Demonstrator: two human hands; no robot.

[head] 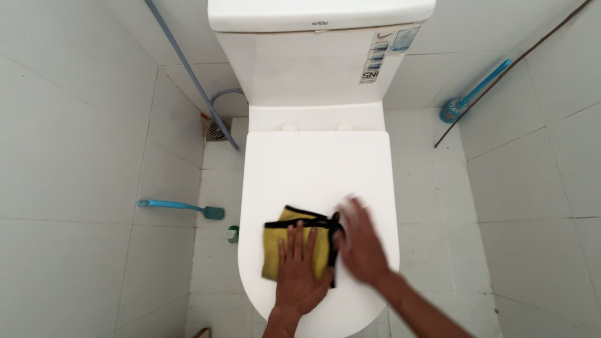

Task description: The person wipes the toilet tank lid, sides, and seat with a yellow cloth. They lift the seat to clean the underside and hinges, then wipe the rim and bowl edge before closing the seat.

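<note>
White toilet lid [313,169]: your left hand [299,275] presses flat, fingers spread, on the yellow cloth [282,241]; your right hand [360,241], blurred, seems open. The cloth could slide off the smooth lid.

Soft, even daylight is filling the room, and the white tiles are looking bright without hard glare. Only faint shadows are lying under the hands. The right hand [362,241] is blurring from motion; wall lines are bending at the edges.

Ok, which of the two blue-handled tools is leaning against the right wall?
The blue toilet brush right of the cistern; the other blue-handled tool lies on the floor at left.
</note>
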